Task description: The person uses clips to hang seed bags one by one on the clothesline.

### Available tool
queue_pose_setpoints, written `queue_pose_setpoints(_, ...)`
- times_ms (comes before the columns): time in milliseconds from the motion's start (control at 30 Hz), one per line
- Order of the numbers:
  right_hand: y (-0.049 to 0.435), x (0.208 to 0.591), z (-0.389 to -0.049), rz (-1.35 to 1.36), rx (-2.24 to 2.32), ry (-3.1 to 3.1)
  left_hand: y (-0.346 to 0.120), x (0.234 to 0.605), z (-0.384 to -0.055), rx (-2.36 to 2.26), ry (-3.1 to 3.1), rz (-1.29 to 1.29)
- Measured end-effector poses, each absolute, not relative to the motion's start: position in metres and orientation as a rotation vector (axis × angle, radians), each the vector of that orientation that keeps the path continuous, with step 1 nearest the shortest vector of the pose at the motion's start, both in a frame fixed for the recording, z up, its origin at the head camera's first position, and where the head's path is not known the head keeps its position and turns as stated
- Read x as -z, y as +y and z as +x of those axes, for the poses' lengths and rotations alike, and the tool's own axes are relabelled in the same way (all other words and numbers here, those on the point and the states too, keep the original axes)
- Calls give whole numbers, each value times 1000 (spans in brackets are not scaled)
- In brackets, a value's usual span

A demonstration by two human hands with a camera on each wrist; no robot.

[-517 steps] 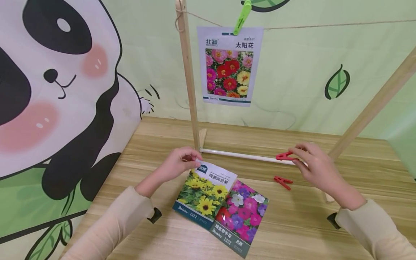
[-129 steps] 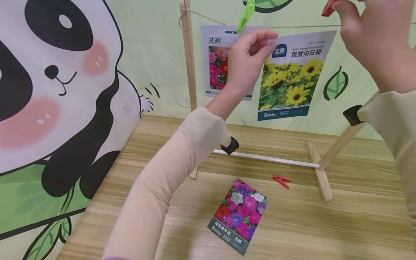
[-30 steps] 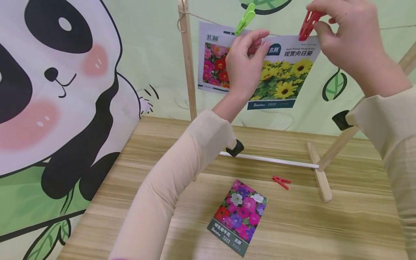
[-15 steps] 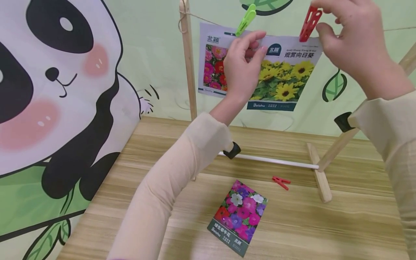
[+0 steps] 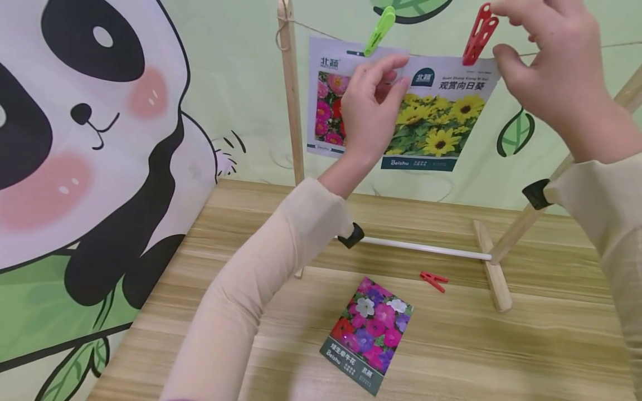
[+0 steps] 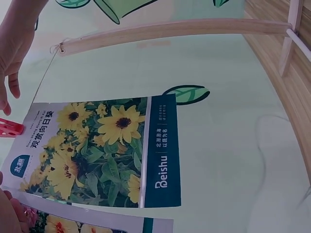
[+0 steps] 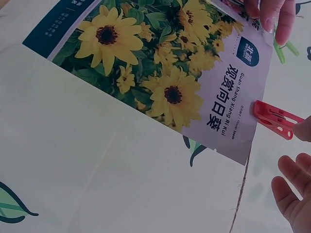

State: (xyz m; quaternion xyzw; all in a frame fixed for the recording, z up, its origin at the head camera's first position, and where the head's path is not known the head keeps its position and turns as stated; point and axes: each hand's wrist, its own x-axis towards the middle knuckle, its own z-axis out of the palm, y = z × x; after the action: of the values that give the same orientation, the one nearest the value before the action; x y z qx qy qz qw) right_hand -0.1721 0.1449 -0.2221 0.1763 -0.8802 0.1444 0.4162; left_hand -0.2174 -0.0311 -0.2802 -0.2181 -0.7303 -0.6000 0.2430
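A sunflower seed packet hangs from a string, with a red clothespin clamped on its top edge near the right corner. My right hand is beside this clothespin, thumb and index finger spread apart. In the right wrist view a fingertip is right at the clothespin's handle end. My left hand is at the packet's upper left corner, fingers loosely bent and thumb apart from the index finger. It partly covers a second flower packet, which a green clothespin holds.
A wooden post carries the string's left end. Below, a white rod joins the stand's feet. On the table lie a petunia packet and another red clothespin. A panda backdrop fills the left.
The sunflower packet went from the table to the string. My right hand put the red clothespin on it and has just let go. My left hand has drawn back slightly, its fingers parting.
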Motion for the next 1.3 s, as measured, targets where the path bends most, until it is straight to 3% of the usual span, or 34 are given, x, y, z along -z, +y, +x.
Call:
queue_pose_setpoints(267,151,228,-172,479,-360,-2159,-38,276,-201,1619,-2026,-602)
queue_pose_setpoints(600,160,238,-169,451,-403,-2135,-38,296,-219,1643,-1923,-683)
queue_pose_setpoints(1300,173,262,-160,510,-421,-2117,-54,316,-220,1617,-1920,-710)
